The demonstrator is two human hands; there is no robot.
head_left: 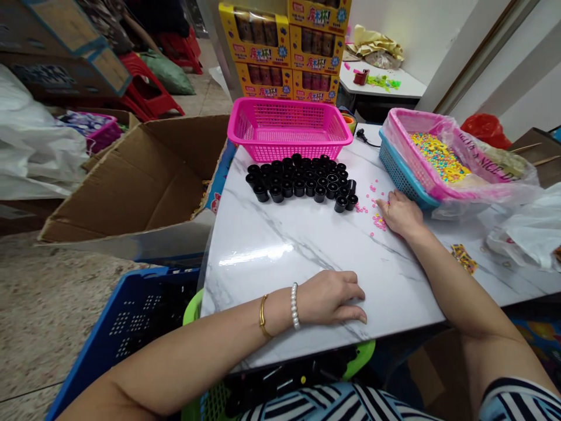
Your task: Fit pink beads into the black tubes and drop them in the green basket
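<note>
My left hand (331, 297) rests on the white marble-patterned tabletop near its front edge, empty, with its fingers loosely bent and the thumb apart. A pearl bracelet and a gold bangle are on that wrist. Further back on the right, my right hand (400, 214) touches the table beside small pink rings (379, 222), its fingers apart. More pink pieces are scattered between it and a cluster of small black cups (299, 187). Most of these cups stand close together in front of a bright pink plastic basket (291, 149).
Right of the cups, a plastic-lined pink basket (438, 190) of colourful small pieces sits on a blue basket (405, 172). Yellow boxes (263, 55) are stacked behind. An open carton (144, 175) and a blue crate (109, 327) flank the table's left side. Small packets (463, 258) lie at right.
</note>
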